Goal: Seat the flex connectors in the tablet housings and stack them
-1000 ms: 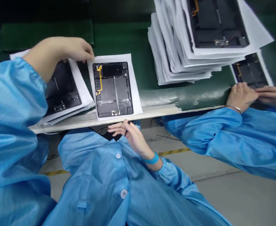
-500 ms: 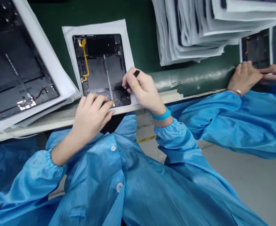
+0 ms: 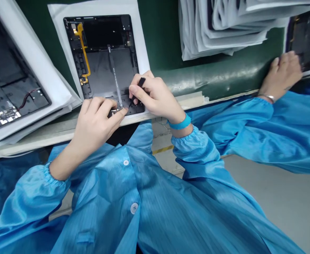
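Green worktop (image 3: 161, 42) | we find a tablet frame (image 3: 104, 67) on a white paper sheet (image 3: 142, 42), at the near edge | left hand (image 3: 93, 121) curled, fingertips on frame's near end | right hand (image 3: 155, 97) pinching a black tool (image 3: 141, 82)

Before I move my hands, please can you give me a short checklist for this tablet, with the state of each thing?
Tablet lying flat on its white sheet: ok.
Black tool held in the fingers of the right hand: ok.
Left hand with fingers at the small board on the tablet's lower edge: ok.
Small board seated in its place: cannot tell, fingers partly hide it.
Yellow flex cable uncovered, clear of both hands: ok.
Blue wrist strap on the right wrist: ok; its grounding: cannot tell.
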`<state>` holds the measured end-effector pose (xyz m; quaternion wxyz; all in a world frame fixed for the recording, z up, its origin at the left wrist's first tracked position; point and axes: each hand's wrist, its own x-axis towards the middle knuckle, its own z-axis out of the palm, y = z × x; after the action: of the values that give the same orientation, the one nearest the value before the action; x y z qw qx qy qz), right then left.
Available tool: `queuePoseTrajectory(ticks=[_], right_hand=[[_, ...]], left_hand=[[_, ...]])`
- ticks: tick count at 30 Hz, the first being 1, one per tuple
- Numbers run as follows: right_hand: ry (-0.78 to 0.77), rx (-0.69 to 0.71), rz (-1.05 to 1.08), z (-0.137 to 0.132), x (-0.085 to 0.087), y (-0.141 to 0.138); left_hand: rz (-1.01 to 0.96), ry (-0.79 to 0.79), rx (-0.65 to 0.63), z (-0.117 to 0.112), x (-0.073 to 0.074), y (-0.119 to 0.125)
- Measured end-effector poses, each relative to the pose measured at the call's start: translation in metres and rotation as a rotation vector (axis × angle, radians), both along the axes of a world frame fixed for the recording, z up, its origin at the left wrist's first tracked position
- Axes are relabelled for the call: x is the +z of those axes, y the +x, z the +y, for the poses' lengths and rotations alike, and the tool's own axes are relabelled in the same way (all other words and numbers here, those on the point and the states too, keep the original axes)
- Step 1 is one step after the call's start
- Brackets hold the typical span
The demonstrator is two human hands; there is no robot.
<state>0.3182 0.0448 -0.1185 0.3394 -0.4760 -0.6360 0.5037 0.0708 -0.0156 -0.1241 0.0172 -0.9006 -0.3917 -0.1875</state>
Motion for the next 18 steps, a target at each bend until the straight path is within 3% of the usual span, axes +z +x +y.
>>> queuePoseTrajectory(ticks=[5,9,11,15,18], right_hand=[[0.037,-0.016,-0.015,-0.001,-0.008,0.011],[0.044,-0.139,0.001,0.000,-0.021,0.020],[0.061,-0.135,-0.007,0.002,-0.023,0.020],[0.147,-0.006,-0.113,0.007,-0.011,0.019],[0.214,0.072,-0.238,0.005,0.003,0.020]], left_hand=[[0.003,0.010,-0.052,0.008,0.001,-0.004],[0.028,-0.129,-0.075,0.016,0.006,-0.008],[0.001,-0.203,-0.083,0.020,0.009,-0.009],[-0.052,-0.317,-0.110,0.027,0.012,-0.010],[-0.010,-0.316,-0.143,0.029,0.013,-0.012]])
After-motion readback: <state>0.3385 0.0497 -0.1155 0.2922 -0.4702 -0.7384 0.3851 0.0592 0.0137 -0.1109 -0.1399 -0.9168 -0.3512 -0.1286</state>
